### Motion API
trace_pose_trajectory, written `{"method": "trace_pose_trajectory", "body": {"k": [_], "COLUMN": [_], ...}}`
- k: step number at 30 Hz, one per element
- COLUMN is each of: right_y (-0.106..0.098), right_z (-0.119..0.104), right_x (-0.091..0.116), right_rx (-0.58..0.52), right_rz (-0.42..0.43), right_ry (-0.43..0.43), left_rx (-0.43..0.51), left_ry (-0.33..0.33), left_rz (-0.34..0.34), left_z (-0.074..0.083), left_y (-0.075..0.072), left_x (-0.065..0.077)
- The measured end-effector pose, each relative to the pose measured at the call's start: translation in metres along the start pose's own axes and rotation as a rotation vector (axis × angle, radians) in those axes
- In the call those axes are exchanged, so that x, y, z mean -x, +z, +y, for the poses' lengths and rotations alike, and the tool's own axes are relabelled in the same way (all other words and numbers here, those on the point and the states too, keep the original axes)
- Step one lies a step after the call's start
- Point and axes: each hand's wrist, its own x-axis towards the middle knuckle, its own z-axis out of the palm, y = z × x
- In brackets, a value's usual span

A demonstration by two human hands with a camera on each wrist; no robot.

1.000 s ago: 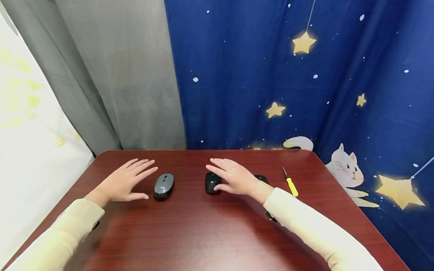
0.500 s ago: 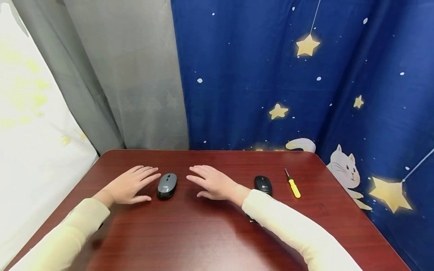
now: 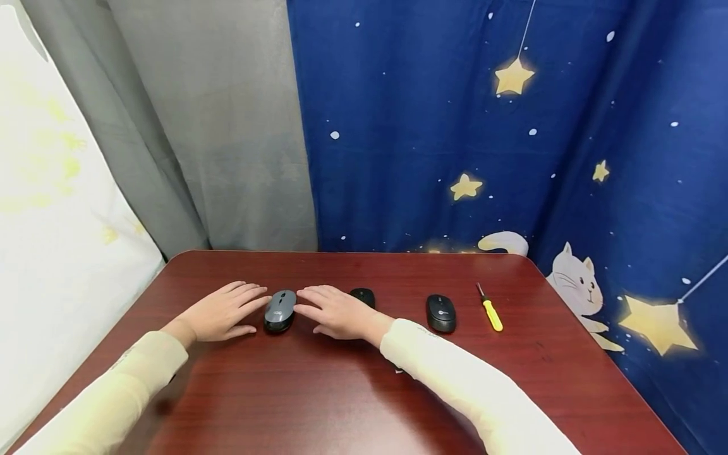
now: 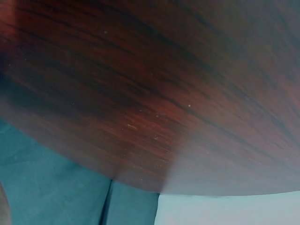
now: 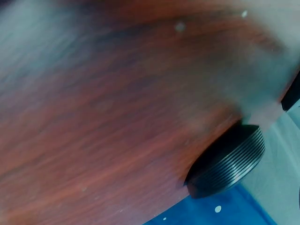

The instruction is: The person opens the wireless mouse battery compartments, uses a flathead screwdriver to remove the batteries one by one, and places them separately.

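In the head view a grey mouse (image 3: 280, 308) lies on the table between the two hands. My left hand (image 3: 223, 312) is on its left, fingers extended, with the fingertips right at the mouse's side. From the other side my right hand (image 3: 340, 313) reaches across, its straight fingertips at the mouse's right edge. Behind the right hand a black mouse (image 3: 364, 295) is partly hidden. Its ridged side seems to be what the right wrist view shows as a black ridged mouse (image 5: 229, 164). Neither hand appears in the wrist views.
A second black mouse (image 3: 441, 313) lies to the right, just beyond the right sleeve (image 3: 455, 373). Farther right is a screwdriver (image 3: 491, 313) with a yellow handle. Curtains (image 3: 398, 126) hang behind the back edge of the reddish-brown table (image 3: 296, 392).
My right hand has swept left, from over the middle black mouse to the grey mouse's right edge. The left hand has edged right, up to the grey mouse. Both black mice are more exposed.
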Motion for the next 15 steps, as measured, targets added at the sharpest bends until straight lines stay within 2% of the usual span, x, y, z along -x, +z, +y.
{"method": "trace_pose_trajectory", "body": {"k": [9,15], "right_y": [0.011,0.017], "right_z": [-0.003,-0.004], "right_x": [-0.014,-0.018], "right_rx": [0.018,-0.014], "right_rz": [-0.100,-0.114], "right_ry": [0.033,0.035], "left_rx": [-0.004,0.012], "left_ry": [0.012,0.037], "left_rz": [-0.021,0.011], "left_z": [0.002,0.001], "left_y": [0.008,0.015], "left_x": [0.002,0.000]}}
